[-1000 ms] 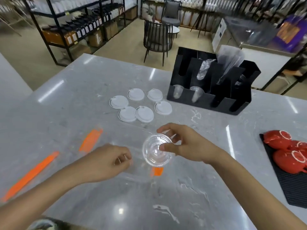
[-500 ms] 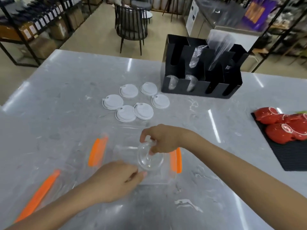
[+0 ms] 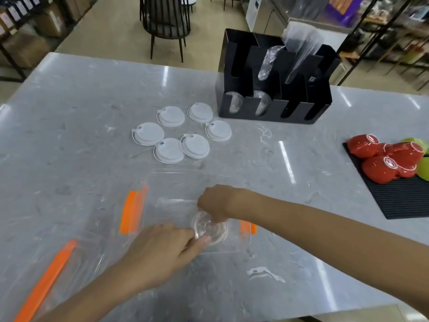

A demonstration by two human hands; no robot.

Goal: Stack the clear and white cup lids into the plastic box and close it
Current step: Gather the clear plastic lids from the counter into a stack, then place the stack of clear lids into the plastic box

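Note:
A clear plastic box [image 3: 176, 180] with orange side clips stands open on the grey marble counter in front of me. Inside it, near its right end, lies a stack of clear cup lids [image 3: 212, 230]. My right hand [image 3: 218, 202] reaches down from above with its fingertips pinched on the top clear lid. My left hand [image 3: 160, 249] comes in from the near side, and its fingertips touch the stack's near rim. Several white cup lids [image 3: 170, 151] lie flat on the counter beyond the box. The box's clear lid [image 3: 50, 277], with an orange clip, lies at the near left.
A black cup organizer [image 3: 274, 89] with clear cups and plastic sleeves stands at the back of the counter. Red and green cups [image 3: 392, 159] lie on a black ribbed mat [image 3: 399, 201] at the right edge. Beyond the counter are a chair and shelves.
My right hand has carried a clear lid from above the counter down into the box. My left hand has moved right to the stack. The view has tilted down.

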